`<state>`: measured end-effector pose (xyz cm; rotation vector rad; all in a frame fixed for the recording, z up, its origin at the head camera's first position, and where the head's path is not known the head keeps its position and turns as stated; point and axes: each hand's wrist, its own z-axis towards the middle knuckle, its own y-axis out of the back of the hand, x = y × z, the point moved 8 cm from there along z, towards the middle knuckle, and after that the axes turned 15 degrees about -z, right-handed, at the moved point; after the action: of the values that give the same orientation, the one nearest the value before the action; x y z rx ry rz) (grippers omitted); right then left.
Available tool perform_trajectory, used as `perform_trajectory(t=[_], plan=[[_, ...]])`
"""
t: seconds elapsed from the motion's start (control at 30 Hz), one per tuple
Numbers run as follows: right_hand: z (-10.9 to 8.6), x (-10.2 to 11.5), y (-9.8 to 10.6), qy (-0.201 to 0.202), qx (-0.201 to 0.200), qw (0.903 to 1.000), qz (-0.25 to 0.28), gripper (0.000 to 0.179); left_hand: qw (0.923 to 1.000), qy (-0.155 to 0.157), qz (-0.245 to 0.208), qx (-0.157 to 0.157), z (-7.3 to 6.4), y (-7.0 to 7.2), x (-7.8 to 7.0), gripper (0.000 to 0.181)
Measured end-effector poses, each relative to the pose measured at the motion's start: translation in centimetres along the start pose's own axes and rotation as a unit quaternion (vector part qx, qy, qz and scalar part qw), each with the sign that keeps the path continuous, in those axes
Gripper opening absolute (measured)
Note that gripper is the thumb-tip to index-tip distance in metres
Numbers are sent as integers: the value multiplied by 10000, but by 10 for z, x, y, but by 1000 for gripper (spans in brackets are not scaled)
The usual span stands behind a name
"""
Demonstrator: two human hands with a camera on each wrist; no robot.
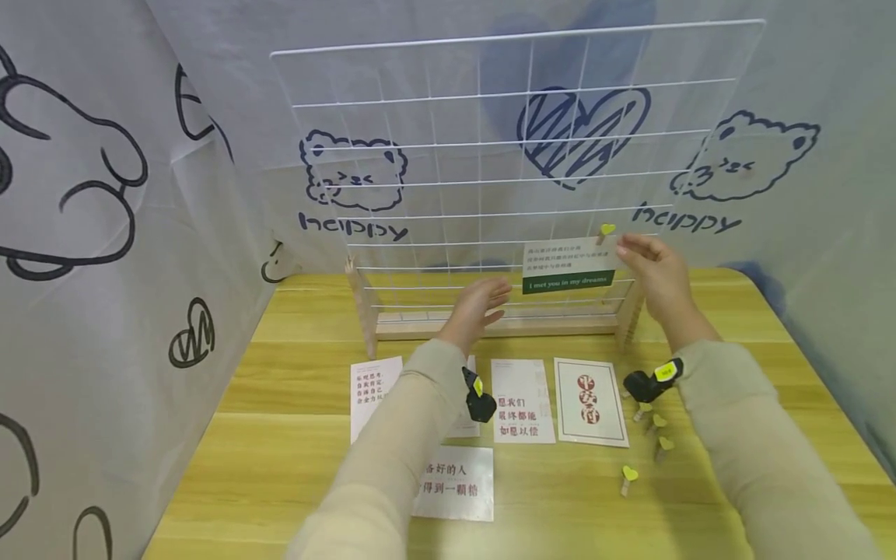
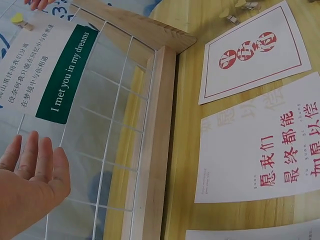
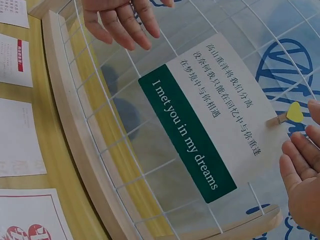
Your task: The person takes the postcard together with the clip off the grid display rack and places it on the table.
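Observation:
A white and green card [image 1: 553, 260], printed "I met you in my dreams", hangs on a white wire grid [image 1: 518, 37]. A wooden clip with a yellow heart [image 3: 294, 113] fastens it at its upper right edge. My right hand [image 1: 658, 276] is beside that edge, its slightly bent fingers right by the clip and card. To the card's left, my left hand [image 1: 478, 311] hovers with loosely extended fingers in front of the lower grid. The left wrist view shows those fingertips [image 2: 32, 140] just below the card, holding nothing.
The grid stands in a wooden base [image 1: 490, 327] on a wood-grain table [image 1: 266, 420]. Several printed cards lie in front, including one with a red border [image 1: 591, 402] and a lower one [image 1: 465, 498]. More heart clips [image 1: 629, 474] lie at the right. A patterned cloth [image 1: 210, 194] hangs around the table.

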<state>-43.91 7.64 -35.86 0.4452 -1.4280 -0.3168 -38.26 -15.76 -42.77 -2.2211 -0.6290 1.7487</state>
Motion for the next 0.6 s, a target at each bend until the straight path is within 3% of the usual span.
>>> perform_trajectory(t=[0.23, 0.27, 0.47, 0.5, 0.6], plan=[[6, 4, 4, -4, -79, 9999, 93, 48, 9998, -27, 50, -176, 8, -8, 1, 40], [24, -16, 3, 62, -18, 9994, 328, 47, 9998, -51, 80, -197, 9, -8, 1, 39], [45, -29, 1, 158, -76, 9997, 164, 48, 9993, -127, 316, -181, 15, -12, 0, 37], [32, -11, 2, 123, -140, 9997, -140, 50, 9992, -133, 345, -169, 15, -13, 0, 37], [43, -19, 0, 125, -129, 9998, 3, 49, 9988, -172, 445, -150, 17, -15, -1, 37]])
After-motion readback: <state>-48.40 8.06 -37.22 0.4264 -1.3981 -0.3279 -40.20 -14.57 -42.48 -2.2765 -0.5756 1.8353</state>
